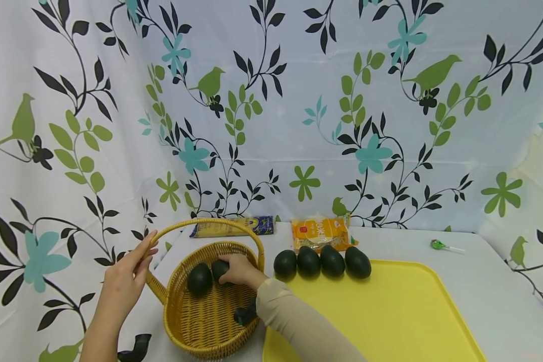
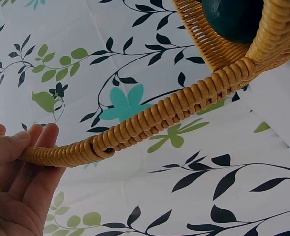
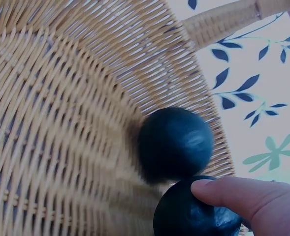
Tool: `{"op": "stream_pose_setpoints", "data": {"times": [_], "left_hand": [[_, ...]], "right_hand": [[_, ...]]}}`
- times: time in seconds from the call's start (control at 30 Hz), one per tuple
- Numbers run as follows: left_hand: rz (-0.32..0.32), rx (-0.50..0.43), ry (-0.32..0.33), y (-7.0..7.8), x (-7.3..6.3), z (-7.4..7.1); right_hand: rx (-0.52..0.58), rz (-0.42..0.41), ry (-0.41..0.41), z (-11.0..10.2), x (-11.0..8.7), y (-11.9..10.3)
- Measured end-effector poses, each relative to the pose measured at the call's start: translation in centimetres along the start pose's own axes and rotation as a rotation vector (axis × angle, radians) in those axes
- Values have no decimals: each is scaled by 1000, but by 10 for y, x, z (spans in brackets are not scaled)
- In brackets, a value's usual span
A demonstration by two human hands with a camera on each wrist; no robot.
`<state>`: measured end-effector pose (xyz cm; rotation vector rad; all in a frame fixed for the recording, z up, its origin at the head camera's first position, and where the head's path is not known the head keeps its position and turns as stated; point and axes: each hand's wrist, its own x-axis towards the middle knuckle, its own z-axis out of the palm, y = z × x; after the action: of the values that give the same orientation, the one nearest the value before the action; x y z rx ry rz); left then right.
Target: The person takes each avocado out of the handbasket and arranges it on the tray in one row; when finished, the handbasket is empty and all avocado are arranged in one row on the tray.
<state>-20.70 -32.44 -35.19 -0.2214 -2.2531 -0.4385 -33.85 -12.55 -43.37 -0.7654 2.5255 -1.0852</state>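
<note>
A tan wicker basket (image 1: 176, 322) stands at the left of the table, its tall arched handle (image 2: 154, 120) raised. My left hand (image 1: 124, 274) holds that handle on its left side, thumb on one face and fingers behind it in the left wrist view. Inside the basket, my right hand (image 1: 241, 270) grips a dark green avocado (image 3: 191, 211) near the far wall; its thumb lies on top and the other fingers are mostly hidden. A second avocado (image 3: 174, 142) sits right beside it, against the wicker wall.
Several more avocados (image 1: 309, 261) line the far left edge of a yellow tray (image 1: 371, 311), right of the basket. Behind them lies an orange food packet (image 1: 321, 232). A yellow-and-blue packet (image 1: 235, 227) is behind the basket; a lollipop (image 1: 445, 246) lies far right.
</note>
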Motion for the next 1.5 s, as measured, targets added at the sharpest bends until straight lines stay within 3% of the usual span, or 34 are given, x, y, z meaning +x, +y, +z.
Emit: {"op": "stream_pose_setpoints", "data": {"times": [0.33,0.7,1.03,1.27,1.5], "left_hand": [[6,13,13,-3,0,2],[11,2,15,-1,-1,2],[12,-13,19,0,-2,4],[10,-35,24,1,-4,7],[30,-25,43,-2,-1,6]], "right_hand": [[36,-44,14,-31,-17,-15],[42,-195,-53,-62,-73,-20],[18,-247,-72,-81,-102,-18],[73,-245,-51,-100,-134,-2],[99,-258,37,-125,-158,16]]}}
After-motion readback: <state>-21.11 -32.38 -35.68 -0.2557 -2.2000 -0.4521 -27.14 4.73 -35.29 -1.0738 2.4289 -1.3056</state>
